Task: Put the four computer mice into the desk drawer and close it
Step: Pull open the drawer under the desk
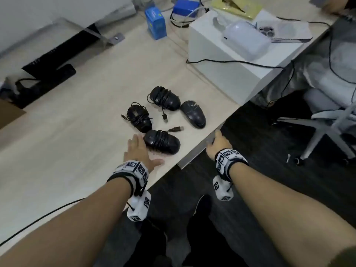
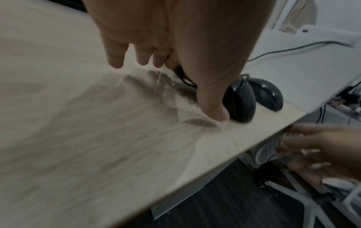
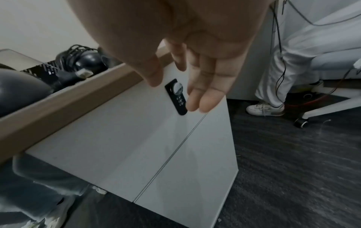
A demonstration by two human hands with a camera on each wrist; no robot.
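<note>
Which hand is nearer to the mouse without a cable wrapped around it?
Right. The right hand is at the desk's front edge, just below and right of the unwrapped mouse. The left hand rests on the desk beside the nearest wrapped mouse, farther away.

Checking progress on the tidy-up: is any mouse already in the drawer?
No. All four mice lie on the desk top, and the drawer front sits shut under the desk edge.

An office: a pale desk (image 1: 67,132) with cabling, a wheeled swivel chair (image 1: 327,122), dark carpet (image 3: 293,169) underfoot.
</note>
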